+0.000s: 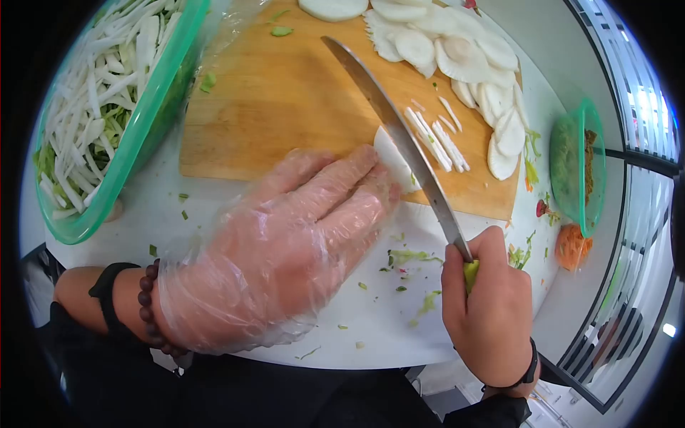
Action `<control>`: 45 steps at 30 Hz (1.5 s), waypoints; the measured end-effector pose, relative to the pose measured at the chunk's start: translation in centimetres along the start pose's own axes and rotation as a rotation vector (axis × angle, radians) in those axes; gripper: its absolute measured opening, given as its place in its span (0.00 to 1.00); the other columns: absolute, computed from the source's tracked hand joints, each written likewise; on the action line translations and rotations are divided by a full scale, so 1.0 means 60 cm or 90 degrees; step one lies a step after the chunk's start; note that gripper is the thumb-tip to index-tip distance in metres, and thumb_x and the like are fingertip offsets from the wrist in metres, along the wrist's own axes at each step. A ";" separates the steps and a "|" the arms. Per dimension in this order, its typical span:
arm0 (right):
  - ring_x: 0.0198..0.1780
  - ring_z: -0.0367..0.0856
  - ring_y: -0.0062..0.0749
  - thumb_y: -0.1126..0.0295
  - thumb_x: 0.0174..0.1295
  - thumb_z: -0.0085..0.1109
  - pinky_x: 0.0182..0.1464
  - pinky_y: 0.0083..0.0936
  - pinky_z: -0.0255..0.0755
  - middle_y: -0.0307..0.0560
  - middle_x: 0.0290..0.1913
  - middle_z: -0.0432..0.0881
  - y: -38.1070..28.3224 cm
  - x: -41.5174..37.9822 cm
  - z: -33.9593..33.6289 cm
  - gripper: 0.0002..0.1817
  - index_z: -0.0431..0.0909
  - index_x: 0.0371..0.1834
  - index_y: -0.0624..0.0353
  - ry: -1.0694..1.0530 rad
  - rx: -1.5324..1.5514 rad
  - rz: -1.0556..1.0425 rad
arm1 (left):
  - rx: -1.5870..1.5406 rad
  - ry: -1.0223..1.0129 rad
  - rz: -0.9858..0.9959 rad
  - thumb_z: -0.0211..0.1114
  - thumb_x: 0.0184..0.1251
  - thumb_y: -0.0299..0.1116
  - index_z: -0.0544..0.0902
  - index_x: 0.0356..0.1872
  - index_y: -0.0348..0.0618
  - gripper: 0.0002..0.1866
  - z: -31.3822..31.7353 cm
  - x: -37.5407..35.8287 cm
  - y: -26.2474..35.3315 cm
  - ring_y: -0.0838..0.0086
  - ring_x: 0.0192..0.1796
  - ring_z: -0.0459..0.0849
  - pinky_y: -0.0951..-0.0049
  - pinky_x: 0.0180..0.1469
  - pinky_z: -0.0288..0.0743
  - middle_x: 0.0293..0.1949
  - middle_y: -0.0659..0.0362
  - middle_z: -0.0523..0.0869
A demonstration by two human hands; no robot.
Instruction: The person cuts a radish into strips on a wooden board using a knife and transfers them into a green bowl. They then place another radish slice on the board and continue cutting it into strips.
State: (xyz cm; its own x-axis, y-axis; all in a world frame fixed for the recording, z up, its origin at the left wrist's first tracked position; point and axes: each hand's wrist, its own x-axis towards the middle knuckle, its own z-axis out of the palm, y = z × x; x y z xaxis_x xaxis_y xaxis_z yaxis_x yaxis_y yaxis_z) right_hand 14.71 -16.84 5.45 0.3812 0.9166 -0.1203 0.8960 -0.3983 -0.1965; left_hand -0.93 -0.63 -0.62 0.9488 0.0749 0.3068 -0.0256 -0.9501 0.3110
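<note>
My left hand [271,250], in a clear plastic glove, presses its fingertips onto a white radish slice [390,158] near the front edge of the wooden cutting board [242,121]. In my right hand [491,307], which is bare, is the green handle of a kitchen knife [401,128]. Its long blade slants up and left across the board, right beside the slice. Thin white radish strips [441,146] lie on the blade's other side. Overlapping round radish slices [457,53] cover the board's far right part.
At left stands a green-rimmed tub [153,118] full of white strips and leafy greens. A green container [599,171] with brown contents sits at right, beside a bag of orange shreds [573,247]. Vegetable scraps [414,257] litter the white table [357,314]. Clear plastic [232,28] lies across the board's upper left.
</note>
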 end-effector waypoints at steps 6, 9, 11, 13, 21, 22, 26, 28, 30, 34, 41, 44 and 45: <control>0.15 0.79 0.45 0.73 0.65 0.67 0.18 0.37 0.69 0.47 0.15 0.77 0.005 -0.005 0.002 0.12 0.69 0.38 0.61 -0.047 0.002 0.020 | -0.001 -0.002 -0.003 0.66 0.49 0.25 0.82 0.61 0.32 0.31 -0.001 0.000 0.002 0.54 0.68 0.79 0.51 0.64 0.74 0.61 0.49 0.82; 0.16 0.79 0.49 0.72 0.67 0.65 0.19 0.42 0.70 0.49 0.15 0.77 -0.003 0.010 0.019 0.12 0.68 0.39 0.61 -0.029 -0.061 0.028 | -0.006 -0.008 -0.005 0.66 0.49 0.25 0.82 0.60 0.31 0.31 -0.004 0.001 0.002 0.53 0.68 0.79 0.51 0.65 0.74 0.62 0.49 0.82; 0.17 0.79 0.51 0.70 0.68 0.64 0.20 0.44 0.71 0.50 0.15 0.77 -0.006 0.030 0.021 0.12 0.67 0.39 0.61 -0.013 -0.090 0.024 | -0.010 -0.007 0.001 0.67 0.49 0.26 0.82 0.60 0.31 0.30 -0.007 0.003 0.003 0.53 0.68 0.79 0.51 0.65 0.73 0.62 0.49 0.82; 0.17 0.79 0.51 0.70 0.68 0.63 0.20 0.44 0.70 0.50 0.15 0.77 -0.008 0.033 0.017 0.12 0.67 0.39 0.60 0.014 -0.073 0.029 | -0.013 0.005 0.000 0.67 0.49 0.26 0.82 0.59 0.31 0.30 -0.005 0.002 0.001 0.53 0.69 0.78 0.51 0.66 0.73 0.62 0.49 0.82; 0.14 0.77 0.47 0.74 0.65 0.67 0.17 0.39 0.67 0.48 0.13 0.74 -0.005 -0.004 0.010 0.12 0.69 0.37 0.61 0.006 0.030 0.009 | -0.002 0.006 0.021 0.67 0.48 0.27 0.82 0.60 0.30 0.31 0.002 -0.001 -0.004 0.54 0.68 0.78 0.53 0.66 0.73 0.60 0.50 0.82; 0.14 0.77 0.47 0.74 0.65 0.67 0.17 0.39 0.67 0.48 0.13 0.74 -0.005 -0.007 0.011 0.12 0.69 0.37 0.61 0.002 0.033 0.013 | 0.010 0.009 0.023 0.67 0.48 0.27 0.82 0.60 0.30 0.31 0.003 0.000 -0.003 0.54 0.68 0.79 0.53 0.66 0.73 0.60 0.50 0.82; 0.15 0.78 0.50 0.72 0.67 0.65 0.18 0.41 0.69 0.49 0.13 0.75 -0.004 -0.007 0.016 0.13 0.67 0.37 0.62 -0.019 -0.013 0.020 | -0.003 0.010 0.023 0.67 0.48 0.26 0.82 0.59 0.30 0.30 0.001 0.001 -0.002 0.54 0.67 0.79 0.52 0.65 0.74 0.60 0.49 0.82; 0.16 0.79 0.52 0.70 0.68 0.63 0.19 0.43 0.71 0.51 0.13 0.75 -0.011 0.004 0.020 0.13 0.66 0.37 0.62 -0.021 -0.062 0.017 | -0.002 0.009 0.025 0.67 0.48 0.26 0.81 0.60 0.30 0.31 -0.001 0.002 -0.004 0.54 0.67 0.79 0.52 0.65 0.74 0.60 0.49 0.82; 0.17 0.79 0.53 0.69 0.69 0.62 0.20 0.45 0.72 0.52 0.13 0.75 -0.006 0.021 0.021 0.14 0.65 0.37 0.61 -0.011 -0.040 -0.005 | -0.003 0.002 0.033 0.67 0.48 0.26 0.81 0.60 0.29 0.31 -0.003 0.000 -0.001 0.53 0.67 0.79 0.52 0.65 0.74 0.60 0.49 0.82; 0.17 0.78 0.54 0.72 0.68 0.63 0.20 0.45 0.70 0.52 0.13 0.74 -0.008 0.022 0.004 0.13 0.66 0.38 0.63 0.009 0.028 0.000 | 0.006 0.015 0.032 0.68 0.47 0.26 0.81 0.58 0.29 0.31 0.004 -0.003 -0.004 0.53 0.67 0.79 0.52 0.65 0.74 0.59 0.49 0.81; 0.17 0.78 0.53 0.74 0.68 0.64 0.19 0.43 0.68 0.52 0.13 0.74 -0.006 -0.002 0.004 0.12 0.67 0.38 0.63 -0.016 0.066 0.011 | -0.001 0.035 0.036 0.69 0.45 0.25 0.81 0.58 0.30 0.31 0.009 -0.003 -0.004 0.53 0.66 0.79 0.52 0.64 0.74 0.57 0.49 0.82; 0.17 0.78 0.53 0.73 0.68 0.64 0.20 0.44 0.69 0.52 0.14 0.74 -0.008 -0.006 0.002 0.12 0.67 0.38 0.63 -0.034 0.052 0.024 | -0.009 0.030 0.027 0.68 0.45 0.24 0.82 0.57 0.30 0.31 0.005 -0.004 -0.003 0.54 0.66 0.79 0.52 0.64 0.74 0.58 0.50 0.82; 0.17 0.78 0.53 0.73 0.68 0.64 0.20 0.44 0.70 0.52 0.14 0.75 -0.009 -0.007 0.002 0.12 0.67 0.38 0.63 -0.042 0.048 0.031 | -0.015 0.026 0.021 0.68 0.45 0.24 0.82 0.57 0.29 0.30 0.003 -0.005 -0.002 0.54 0.66 0.79 0.52 0.64 0.74 0.58 0.50 0.82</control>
State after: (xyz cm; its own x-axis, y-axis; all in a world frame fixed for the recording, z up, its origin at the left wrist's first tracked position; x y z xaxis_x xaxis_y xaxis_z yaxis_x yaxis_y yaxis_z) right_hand 14.05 -17.02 5.48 0.4049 0.8933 -0.1953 0.8562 -0.4453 -0.2619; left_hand -1.13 -0.61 -0.92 0.9336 0.0559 0.3540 -0.0652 -0.9448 0.3211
